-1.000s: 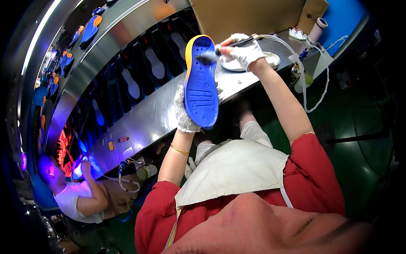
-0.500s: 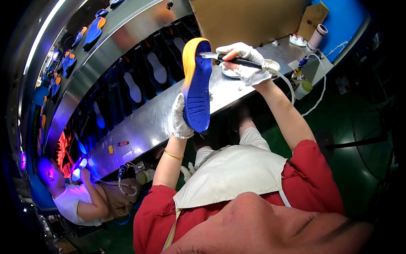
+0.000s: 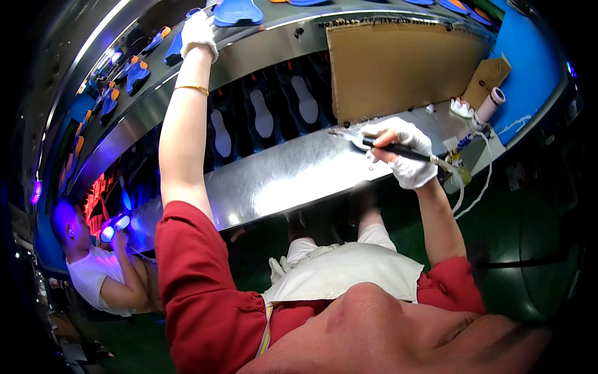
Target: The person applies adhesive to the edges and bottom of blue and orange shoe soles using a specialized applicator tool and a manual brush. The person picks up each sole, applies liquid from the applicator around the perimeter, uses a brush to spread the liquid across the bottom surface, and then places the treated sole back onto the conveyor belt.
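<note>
My left hand (image 3: 198, 31), in a white glove, is stretched far up to the upper steel shelf (image 3: 268, 37). It rests against the end of a blue insole (image 3: 238, 11) lying there; whether the fingers still grip it is hidden. My right hand (image 3: 405, 153), also gloved, is shut on a black brush tool (image 3: 398, 149) with a thin white tube trailing from its rear. The brush tip points left over a small shallow dish (image 3: 346, 134) on the steel bench (image 3: 293, 177).
A brown cardboard sheet (image 3: 398, 62) leans behind the bench. Dark and white insoles (image 3: 261, 112) lie on the belt below the shelf, and more blue insoles (image 3: 134, 71) run off to the left. A white roll (image 3: 489, 105) stands at the right. Another person (image 3: 93, 274) works under violet light at lower left.
My left hand has carried the blue and yellow insole from in front of me up to the upper shelf. The right hand with the brush has dropped toward the bench.
</note>
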{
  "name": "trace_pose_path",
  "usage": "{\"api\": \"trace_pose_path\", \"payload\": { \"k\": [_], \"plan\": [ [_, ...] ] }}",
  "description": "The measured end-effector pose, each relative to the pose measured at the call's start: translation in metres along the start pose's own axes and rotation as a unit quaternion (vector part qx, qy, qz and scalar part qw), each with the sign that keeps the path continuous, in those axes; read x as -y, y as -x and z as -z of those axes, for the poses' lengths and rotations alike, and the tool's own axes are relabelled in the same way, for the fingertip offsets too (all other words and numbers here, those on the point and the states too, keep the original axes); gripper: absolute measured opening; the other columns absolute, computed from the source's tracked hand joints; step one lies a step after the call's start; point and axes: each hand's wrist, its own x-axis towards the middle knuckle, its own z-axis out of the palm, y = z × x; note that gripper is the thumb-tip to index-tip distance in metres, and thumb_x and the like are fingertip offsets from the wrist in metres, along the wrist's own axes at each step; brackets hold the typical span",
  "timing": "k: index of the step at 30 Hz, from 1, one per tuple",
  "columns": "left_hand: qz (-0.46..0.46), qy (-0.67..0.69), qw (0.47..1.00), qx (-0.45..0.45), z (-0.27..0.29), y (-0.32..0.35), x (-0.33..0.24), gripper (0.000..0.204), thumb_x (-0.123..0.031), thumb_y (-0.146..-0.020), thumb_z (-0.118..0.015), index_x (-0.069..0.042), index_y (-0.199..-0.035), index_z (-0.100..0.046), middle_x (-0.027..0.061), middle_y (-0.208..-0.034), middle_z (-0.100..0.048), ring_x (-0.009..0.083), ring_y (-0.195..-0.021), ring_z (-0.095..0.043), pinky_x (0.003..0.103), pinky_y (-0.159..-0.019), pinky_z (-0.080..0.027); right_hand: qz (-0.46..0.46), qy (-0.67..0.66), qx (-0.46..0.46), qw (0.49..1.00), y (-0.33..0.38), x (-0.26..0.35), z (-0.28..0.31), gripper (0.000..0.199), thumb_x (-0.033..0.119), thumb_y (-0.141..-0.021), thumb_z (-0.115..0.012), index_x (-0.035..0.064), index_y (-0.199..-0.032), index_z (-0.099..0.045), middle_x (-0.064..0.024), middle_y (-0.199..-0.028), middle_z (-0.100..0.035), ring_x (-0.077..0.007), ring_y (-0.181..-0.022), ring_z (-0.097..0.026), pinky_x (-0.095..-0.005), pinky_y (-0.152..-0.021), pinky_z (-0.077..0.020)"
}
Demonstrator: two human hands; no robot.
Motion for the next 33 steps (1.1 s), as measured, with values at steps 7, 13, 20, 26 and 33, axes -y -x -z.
{"api": "trace_pose_path", "payload": {
  "k": [7,13,20,26,33],
  "plan": [
    [0.075,-0.113,0.973,0.186,0.024,0.025,0.048,0.034,-0.034,-0.08,-0.049,-0.018,-0.106,-0.064,0.0135,-0.107,-0.062,0.0296,-0.099,-0.059,0.04,-0.085,-0.046,-0.079,0.044,-0.023,0.996,0.016,-0.025,0.015,0.015,-0.005,-0.075,-0.065,0.0022,-0.085,-0.056,-0.0105,-0.089,-0.06,-0.0141,-0.068,-0.061,-0.0246,-0.062,-0.0485],
    [-0.162,-0.149,0.975,-0.037,0.072,0.101,-0.034,0.042,-0.041,-0.092,-0.04,-0.008,-0.085,-0.065,0.0172,-0.082,-0.064,0.0317,-0.078,-0.061,0.04,-0.075,-0.048,-0.148,0.033,-0.039,0.988,0.032,-0.038,0.005,0.018,-0.004,-0.075,-0.066,0.0048,-0.086,-0.054,-0.0059,-0.078,-0.058,-0.0128,-0.066,-0.061,-0.0247,-0.065,-0.0498],
    [-0.032,0.523,0.848,-0.082,0.156,0.175,-0.055,0.008,-0.01,-0.085,-0.061,-0.006,-0.092,-0.06,0.0042,-0.09,-0.064,0.0142,-0.082,-0.06,0.029,-0.074,-0.049,-0.189,0.01,-0.032,0.981,0.034,-0.044,-0.001,0.015,-0.006,-0.078,-0.061,0.0037,-0.088,-0.054,-0.004,-0.081,-0.058,-0.0112,-0.067,-0.059,-0.0233,-0.065,-0.0467],
    [-0.025,0.832,0.548,-0.085,0.126,0.206,-0.04,0.049,-0.041,-0.093,-0.036,-0.007,-0.065,-0.058,0.0197,-0.077,-0.063,0.0235,-0.067,-0.061,0.03,-0.059,-0.051,-0.243,-0.009,-0.076,0.967,0.041,-0.054,0.001,0.018,-0.003,-0.077,-0.065,0.003,-0.091,-0.054,-0.007,-0.08,-0.061,-0.0123,-0.069,-0.062,-0.0228,-0.063,-0.0493],
    [0.31,0.872,0.239,0.293,0.031,0.343,-0.107,0.067,-0.054,-0.091,-0.034,0.0,-0.067,-0.065,0.0262,-0.096,-0.062,0.0374,-0.094,-0.06,0.039,-0.084,-0.05,-0.228,-0.014,-0.105,0.968,0.066,-0.063,-0.008,0.019,0.001,-0.077,-0.066,0.0036,-0.091,-0.052,-0.0054,-0.073,-0.058,-0.011,-0.06,-0.056,-0.0229,-0.061,-0.0452]
  ]
}}
